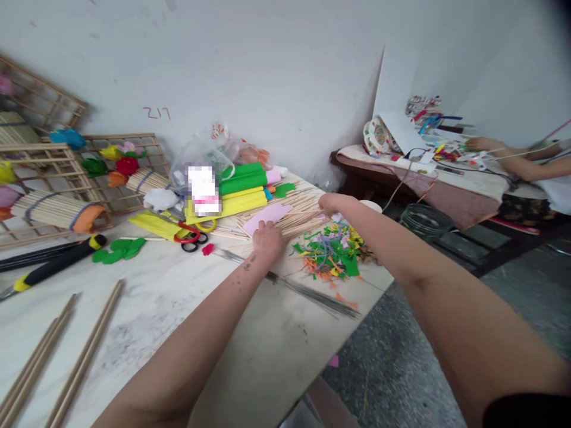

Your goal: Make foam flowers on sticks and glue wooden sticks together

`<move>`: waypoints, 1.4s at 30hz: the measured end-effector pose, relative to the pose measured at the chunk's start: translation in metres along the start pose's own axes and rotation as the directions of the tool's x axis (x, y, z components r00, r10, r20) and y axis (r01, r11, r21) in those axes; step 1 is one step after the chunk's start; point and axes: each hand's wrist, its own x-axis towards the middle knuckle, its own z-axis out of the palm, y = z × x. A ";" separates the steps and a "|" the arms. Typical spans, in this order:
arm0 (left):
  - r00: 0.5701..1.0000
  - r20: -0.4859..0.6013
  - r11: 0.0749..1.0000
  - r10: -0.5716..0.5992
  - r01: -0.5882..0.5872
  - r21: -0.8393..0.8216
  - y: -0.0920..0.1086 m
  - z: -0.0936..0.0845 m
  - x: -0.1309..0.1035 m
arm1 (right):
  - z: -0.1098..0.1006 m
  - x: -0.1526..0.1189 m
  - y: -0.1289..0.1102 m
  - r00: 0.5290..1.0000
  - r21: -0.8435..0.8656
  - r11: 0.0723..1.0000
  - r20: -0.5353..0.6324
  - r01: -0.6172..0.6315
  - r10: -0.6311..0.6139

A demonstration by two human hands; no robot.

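My left hand point(267, 241) is curled over a loose pile of thin wooden sticks point(307, 205), beside the edge of a pink paper piece point(267, 219). At the right end of the same sticks, the fingers of my right hand point(334, 204) are closed around stick ends, partly hidden by the hand itself. Below my left wrist lies a bunch of thin metal wires point(312, 292). A heap of green, orange, yellow and purple paper scraps point(332, 252) sits under my right forearm.
Scissors point(191, 236), green leaf cutouts point(118, 251), pliers point(62, 261) and thicker sticks point(84, 356) lie left. Rolled green paper point(243, 177) and yellow paper point(243, 202) are behind. Stick frames with paper flowers point(127, 165) lean on the wall. Another person's arm point(513, 157) reaches over a second table point(468, 185).
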 end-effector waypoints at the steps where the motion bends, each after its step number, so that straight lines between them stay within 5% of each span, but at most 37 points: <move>1: 1.000 -0.004 1.000 0.000 0.000 -0.007 -0.001 0.000 -0.001 | -0.005 -0.004 -0.002 0.999 -0.023 1.000 0.041 0.000 0.001; 3: 1.000 -0.014 1.000 0.010 -0.010 -0.015 -0.003 0.001 -0.004 | -0.014 -0.011 -0.008 0.998 -0.049 0.999 0.060 -0.009 0.011; 7: 0.998 -0.029 0.999 0.050 -0.050 -0.009 -0.004 0.002 -0.010 | -0.022 -0.017 -0.022 0.990 -0.007 0.998 -0.128 0.057 -0.057; 14: 0.996 -0.023 0.996 0.087 -0.087 -0.004 -0.003 -0.001 -0.018 | 0.004 -0.003 -0.049 0.968 -0.151 0.970 -0.138 0.190 -0.211; 20: 0.998 -0.025 0.990 0.055 -0.058 -0.126 -0.007 -0.003 -0.021 | 0.000 -0.007 -0.051 0.881 -0.348 0.862 -0.166 0.367 -0.442; 24: 0.982 -0.137 0.936 -0.132 0.078 -0.344 -0.023 -0.013 -0.018 | -0.028 -0.022 -0.043 0.876 -0.369 0.875 -0.244 0.312 -0.416; 27: 0.911 -0.211 0.847 -0.354 0.217 -0.486 -0.039 -0.024 -0.019 | -0.054 -0.033 -0.034 0.918 -0.305 0.941 -0.312 0.147 -0.244; 29: 0.859 -0.239 0.778 -0.453 0.250 -0.577 -0.047 -0.031 -0.021 | -0.068 -0.039 -0.033 0.909 -0.179 0.981 -0.392 0.073 -0.139; 31: 0.828 -0.245 0.700 -0.504 0.227 -0.677 -0.052 -0.036 -0.024 | -0.075 -0.045 -0.044 0.906 0.062 0.990 -0.413 0.128 -0.091; 34: 0.845 -0.206 0.536 -0.493 0.109 -0.837 -0.056 -0.037 -0.027 | -0.074 -0.056 -0.084 0.940 0.524 0.788 -0.271 0.324 -0.206; 36: 0.859 -0.164 0.403 -0.485 0.053 -0.914 -0.060 -0.037 -0.031 | -0.066 -0.064 -0.119 0.913 0.698 0.598 -0.222 0.393 -0.341; 39: 0.844 -0.102 0.294 -0.527 0.068 -0.953 -0.072 -0.039 -0.044 | -0.052 -0.074 -0.167 0.842 0.835 0.342 -0.237 0.432 -0.485; 42: 0.848 -0.016 0.244 -0.529 0.134 -0.960 -0.089 -0.043 -0.065 | -0.042 -0.083 -0.199 0.826 0.890 0.221 -0.245 0.399 -0.507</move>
